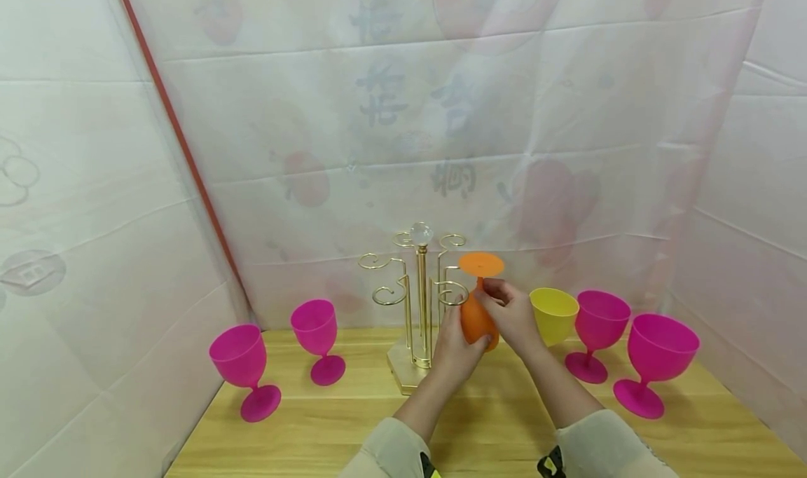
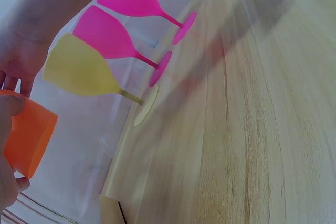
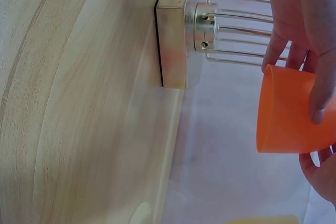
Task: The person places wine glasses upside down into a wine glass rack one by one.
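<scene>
An upside-down orange goblet (image 1: 477,317) is held between both hands, just right of the gold stemware rack (image 1: 421,310). Its round foot points up, and its mouth faces down above the table. My left hand (image 1: 459,348) grips the bowl from the left, thumb across its near side, as the right wrist view also shows on the orange bowl (image 3: 289,111). My right hand (image 1: 515,320) pinches the goblet near the stem, with some fingers hidden behind it. Beside the goblet's foot are the rack's curled wire hooks (image 1: 452,292).
A yellow goblet (image 1: 553,313) stands behind the right forearm, with a pink goblet (image 1: 602,320) and another pink goblet (image 1: 662,348) farther right. Two more stand at left: a pink goblet (image 1: 315,327) and a nearer pink goblet (image 1: 239,355). Pale printed sheets (image 1: 403,148) enclose the wooden table (image 1: 328,429).
</scene>
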The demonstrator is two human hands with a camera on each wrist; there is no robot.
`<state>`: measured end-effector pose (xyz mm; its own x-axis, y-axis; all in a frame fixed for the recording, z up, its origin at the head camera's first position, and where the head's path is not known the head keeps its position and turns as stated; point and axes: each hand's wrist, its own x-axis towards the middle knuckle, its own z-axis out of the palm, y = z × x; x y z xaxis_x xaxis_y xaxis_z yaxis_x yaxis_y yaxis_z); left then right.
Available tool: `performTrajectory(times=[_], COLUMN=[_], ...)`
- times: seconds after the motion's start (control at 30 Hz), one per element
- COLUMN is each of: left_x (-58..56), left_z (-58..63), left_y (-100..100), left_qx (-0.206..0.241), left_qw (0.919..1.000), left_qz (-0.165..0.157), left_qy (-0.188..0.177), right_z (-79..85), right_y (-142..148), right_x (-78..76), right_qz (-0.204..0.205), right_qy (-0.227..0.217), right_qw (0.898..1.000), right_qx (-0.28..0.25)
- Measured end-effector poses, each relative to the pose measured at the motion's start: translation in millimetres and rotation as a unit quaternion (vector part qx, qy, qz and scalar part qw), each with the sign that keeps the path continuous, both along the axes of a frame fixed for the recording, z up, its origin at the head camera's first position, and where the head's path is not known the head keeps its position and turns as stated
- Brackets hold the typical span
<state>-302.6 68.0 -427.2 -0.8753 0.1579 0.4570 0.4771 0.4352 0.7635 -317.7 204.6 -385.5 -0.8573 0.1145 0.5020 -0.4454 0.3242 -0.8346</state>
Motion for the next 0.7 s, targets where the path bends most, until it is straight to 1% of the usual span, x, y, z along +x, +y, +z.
performTrajectory(times=[0.27,0.43,0.7], left_x=[0.2,1.7,4.1], left_z=[-2.4,-1.8,-3.1], left_y=[-0.1,0.0,1.8], left_qx=[-0.007,-0.011,-0.013], left_qw=[0.9996,0.9996,0.9988], left_qz=[0.002,0.009,0.039], left_qy=[0.026,0.025,0.028], right_z=[0.4,-0.6,-0.1], right_y=[0.3,0.8,-0.1], right_x=[1.1,0.3,1.0], right_qz=[0.005,0.008,0.003], right_qy=[-0.019,-0.018,-0.009], right_qw=[1.0,1.0,1.0], right_qx=[0.002,0.001,0.007])
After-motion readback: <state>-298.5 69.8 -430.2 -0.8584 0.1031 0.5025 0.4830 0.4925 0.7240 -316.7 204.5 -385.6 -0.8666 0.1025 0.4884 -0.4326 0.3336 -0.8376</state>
